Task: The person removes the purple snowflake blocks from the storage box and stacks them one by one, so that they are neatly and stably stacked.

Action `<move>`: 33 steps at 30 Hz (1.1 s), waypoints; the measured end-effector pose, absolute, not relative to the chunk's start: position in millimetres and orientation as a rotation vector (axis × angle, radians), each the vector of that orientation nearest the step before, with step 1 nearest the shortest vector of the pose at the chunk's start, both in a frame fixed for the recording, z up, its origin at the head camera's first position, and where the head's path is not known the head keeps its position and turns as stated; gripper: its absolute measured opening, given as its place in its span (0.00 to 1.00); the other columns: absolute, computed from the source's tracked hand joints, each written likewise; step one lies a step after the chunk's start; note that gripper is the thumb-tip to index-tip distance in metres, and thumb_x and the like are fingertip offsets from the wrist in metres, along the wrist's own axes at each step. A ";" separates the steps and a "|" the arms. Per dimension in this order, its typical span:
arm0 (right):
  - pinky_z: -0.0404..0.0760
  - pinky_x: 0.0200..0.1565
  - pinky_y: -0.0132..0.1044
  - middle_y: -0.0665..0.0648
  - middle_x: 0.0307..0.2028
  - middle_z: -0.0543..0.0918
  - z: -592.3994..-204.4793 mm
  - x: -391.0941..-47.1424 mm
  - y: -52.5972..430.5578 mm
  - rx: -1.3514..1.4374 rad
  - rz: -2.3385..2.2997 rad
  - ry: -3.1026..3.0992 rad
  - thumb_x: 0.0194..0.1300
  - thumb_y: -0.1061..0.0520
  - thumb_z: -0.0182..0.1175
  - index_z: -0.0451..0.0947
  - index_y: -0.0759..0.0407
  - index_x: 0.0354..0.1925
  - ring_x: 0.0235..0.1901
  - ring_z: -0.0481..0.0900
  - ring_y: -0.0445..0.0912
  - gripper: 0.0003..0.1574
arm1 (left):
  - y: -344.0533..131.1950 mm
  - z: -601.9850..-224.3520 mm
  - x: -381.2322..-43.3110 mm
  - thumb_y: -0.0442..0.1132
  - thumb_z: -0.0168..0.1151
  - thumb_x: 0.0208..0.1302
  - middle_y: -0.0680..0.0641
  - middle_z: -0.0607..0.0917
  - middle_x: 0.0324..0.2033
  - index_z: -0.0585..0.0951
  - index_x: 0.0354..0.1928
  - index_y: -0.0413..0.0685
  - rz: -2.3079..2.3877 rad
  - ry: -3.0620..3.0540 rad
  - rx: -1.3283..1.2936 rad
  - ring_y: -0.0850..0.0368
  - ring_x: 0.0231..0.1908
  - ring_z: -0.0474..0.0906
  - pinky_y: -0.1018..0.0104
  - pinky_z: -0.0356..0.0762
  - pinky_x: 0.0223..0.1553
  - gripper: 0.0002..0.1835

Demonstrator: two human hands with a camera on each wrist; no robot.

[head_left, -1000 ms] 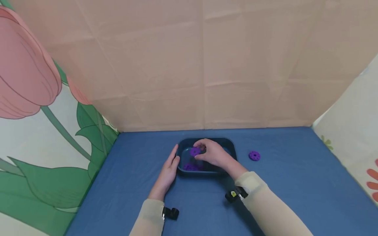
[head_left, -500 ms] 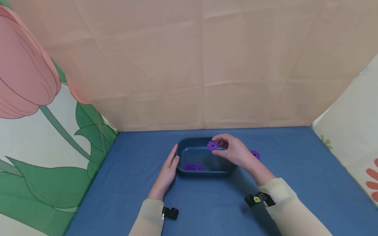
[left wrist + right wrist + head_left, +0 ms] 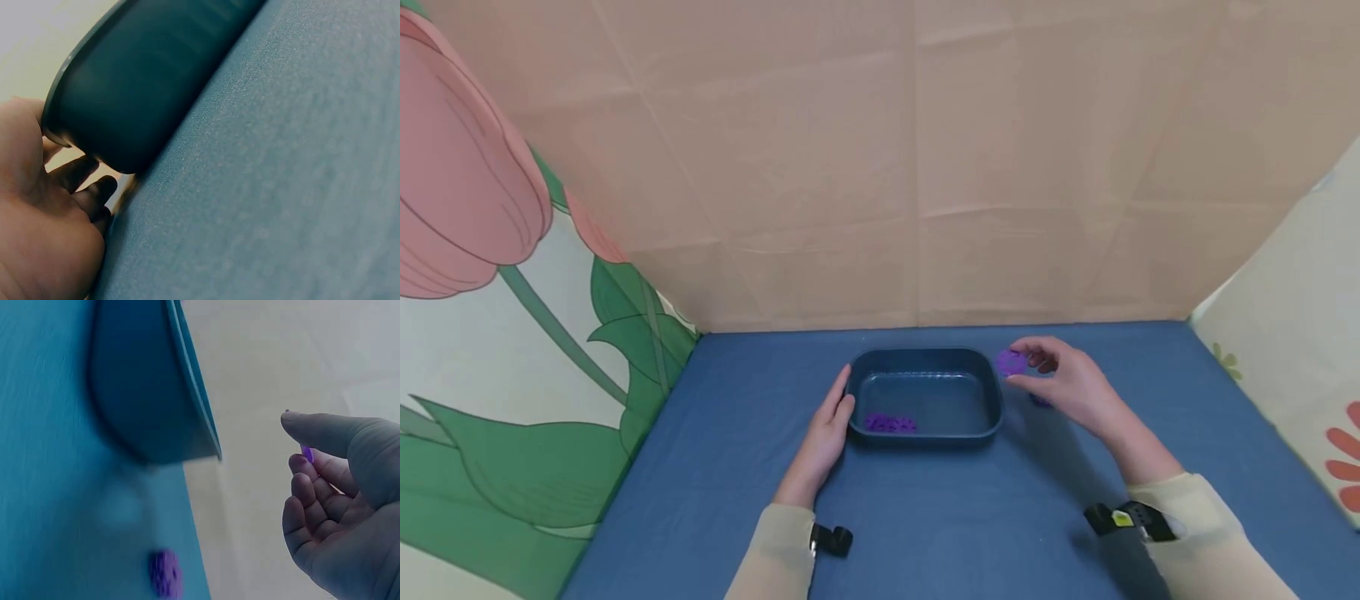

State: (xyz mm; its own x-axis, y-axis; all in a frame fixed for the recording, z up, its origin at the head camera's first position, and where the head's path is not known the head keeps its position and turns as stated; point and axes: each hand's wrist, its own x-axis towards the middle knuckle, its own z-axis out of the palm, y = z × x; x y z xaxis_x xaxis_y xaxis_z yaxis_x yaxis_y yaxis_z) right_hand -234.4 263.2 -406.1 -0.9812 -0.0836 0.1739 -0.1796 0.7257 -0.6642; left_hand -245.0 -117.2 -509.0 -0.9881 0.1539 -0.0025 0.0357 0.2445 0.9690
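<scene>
A dark blue rectangular tray (image 3: 925, 439) stands on the blue cloth. My left hand (image 3: 822, 442) lies along its left side with fingers extended against the wall; the left wrist view shows these fingers (image 3: 80, 172) at the outside of the tray. Just beyond the tray's right rim, my right hand (image 3: 1071, 385) pinches a purple notched plastic disc (image 3: 1011, 362) between thumb and fingers, raised over the cloth. Below this hand lies another purple notched disc (image 3: 165, 574), mostly hidden in the head view. Several purple discs (image 3: 891, 424) rest in the tray's near left corner.
The blue cloth (image 3: 700, 500) covers the table. At its back edge rises a beige sheet (image 3: 917, 167). A flower-patterned panel (image 3: 512, 375) borders the left side, and a pale one (image 3: 1292, 333) the right.
My right hand has moved right, out of the tray and past its right rim, carrying the purple disc. My left hand and the tray have stayed in place.
</scene>
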 end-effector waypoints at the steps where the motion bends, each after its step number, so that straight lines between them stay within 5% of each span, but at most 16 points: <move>1: 0.78 0.39 0.44 0.56 0.46 0.79 -407.0 -233.7 268.4 0.202 1.093 -2.794 0.56 0.40 0.71 0.77 0.47 0.55 0.45 0.76 0.54 0.30 | -117.4 -509.2 -244.9 0.56 0.41 0.77 0.72 0.52 0.71 0.52 0.72 0.87 1.868 2.398 0.187 0.62 0.73 0.43 0.45 0.43 0.71 0.26; 15: 0.78 0.44 0.55 0.65 0.50 0.77 -440.2 -230.1 319.4 0.062 1.080 -2.875 0.59 0.38 0.68 0.75 0.54 0.59 0.48 0.76 0.59 0.36 | -118.8 -504.1 -245.1 0.54 0.40 0.78 0.72 0.50 0.72 0.50 0.74 0.81 1.831 2.369 0.181 0.65 0.72 0.41 0.50 0.42 0.71 0.27; 21: 0.78 0.43 0.51 0.64 0.49 0.77 -455.9 -235.2 327.4 0.042 1.089 -2.913 0.59 0.37 0.67 0.75 0.54 0.59 0.49 0.75 0.59 0.36 | -117.1 -478.1 -232.5 0.57 0.40 0.77 0.64 0.49 0.74 0.50 0.75 0.78 1.806 2.362 0.190 0.63 0.73 0.42 0.50 0.43 0.71 0.28; 28: 0.77 0.39 0.45 0.63 0.47 0.78 -469.2 -241.8 332.8 0.035 1.059 -2.943 0.60 0.39 0.68 0.76 0.55 0.58 0.47 0.76 0.56 0.35 | -117.9 -508.8 -246.1 0.61 0.41 0.75 0.75 0.51 0.70 0.52 0.72 0.86 1.865 2.385 0.192 0.66 0.72 0.43 0.48 0.43 0.71 0.27; 33: 0.76 0.38 0.42 0.62 0.46 0.79 -475.1 -244.3 333.6 0.041 1.059 -2.959 0.60 0.42 0.68 0.76 0.56 0.58 0.44 0.75 0.54 0.33 | -117.5 -509.3 -246.7 0.56 0.41 0.77 0.73 0.51 0.71 0.52 0.71 0.88 1.873 2.372 0.177 0.65 0.72 0.42 0.48 0.43 0.71 0.25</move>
State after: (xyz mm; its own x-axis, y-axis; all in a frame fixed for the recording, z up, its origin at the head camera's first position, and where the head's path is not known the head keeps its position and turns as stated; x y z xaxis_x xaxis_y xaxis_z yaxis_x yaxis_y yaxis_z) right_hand -244.3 333.6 -475.1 -0.9997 -0.0248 0.0078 -0.0242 0.7726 -0.6344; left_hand -246.7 -117.5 -509.3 -0.9867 0.1617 -0.0171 0.0209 0.2303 0.9729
